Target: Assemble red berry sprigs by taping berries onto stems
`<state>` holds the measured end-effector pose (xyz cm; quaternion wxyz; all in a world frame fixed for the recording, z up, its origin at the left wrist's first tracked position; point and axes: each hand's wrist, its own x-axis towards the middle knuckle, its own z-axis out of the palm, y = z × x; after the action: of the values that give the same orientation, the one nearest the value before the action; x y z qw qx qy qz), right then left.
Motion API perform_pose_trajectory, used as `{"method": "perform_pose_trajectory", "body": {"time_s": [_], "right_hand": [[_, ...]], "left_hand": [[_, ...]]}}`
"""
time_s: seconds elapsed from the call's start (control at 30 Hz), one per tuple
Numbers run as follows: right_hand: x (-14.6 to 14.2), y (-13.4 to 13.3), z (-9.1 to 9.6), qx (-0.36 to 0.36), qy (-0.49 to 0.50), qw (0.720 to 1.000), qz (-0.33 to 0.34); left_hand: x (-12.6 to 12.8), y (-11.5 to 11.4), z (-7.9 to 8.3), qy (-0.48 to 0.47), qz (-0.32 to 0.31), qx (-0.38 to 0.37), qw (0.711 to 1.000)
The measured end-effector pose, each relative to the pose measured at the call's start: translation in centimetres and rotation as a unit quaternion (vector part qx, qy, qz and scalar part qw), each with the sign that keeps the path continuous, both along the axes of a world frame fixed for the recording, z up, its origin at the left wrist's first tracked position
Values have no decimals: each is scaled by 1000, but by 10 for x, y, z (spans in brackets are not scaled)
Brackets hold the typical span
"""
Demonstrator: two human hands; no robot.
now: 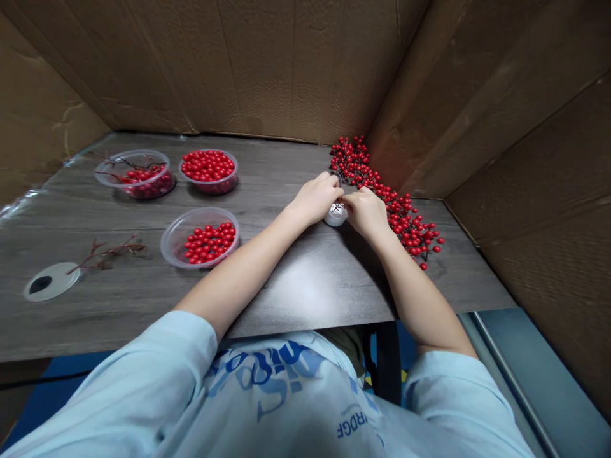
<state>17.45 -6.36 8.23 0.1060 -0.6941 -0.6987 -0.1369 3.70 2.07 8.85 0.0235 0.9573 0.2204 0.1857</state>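
My left hand [319,198] is closed, its fingertips pinching around a thin dark twig [338,207]. Close on its right, my right hand [367,213] is closed too, thumb and fingers pressed together at the twig; whatever they pinch is too small to make out. Beneath the fingertips stands a small white container [336,217], its top partly covered by the twig and the fingers. A long heap of artificial red berry branches [405,216] lies just behind and to the right of my right hand.
On the left stand a clear tub with berries and twigs [167,166], a full berry tub [233,166] and a third berry tub [168,245]. Bare brown twigs [112,253] lie by a round lid [60,287] with a dark spot. Cardboard walls [267,70] surround the grey table [286,286].
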Motion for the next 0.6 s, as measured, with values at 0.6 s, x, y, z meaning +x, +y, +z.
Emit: {"method": "perform_pose_trajectory", "body": {"time_s": [0.6], "right_hand": [[-6,6,7,-42,-54,998,-9]], "left_hand": [[-1,-3,5,22,8,0,1000]]}}
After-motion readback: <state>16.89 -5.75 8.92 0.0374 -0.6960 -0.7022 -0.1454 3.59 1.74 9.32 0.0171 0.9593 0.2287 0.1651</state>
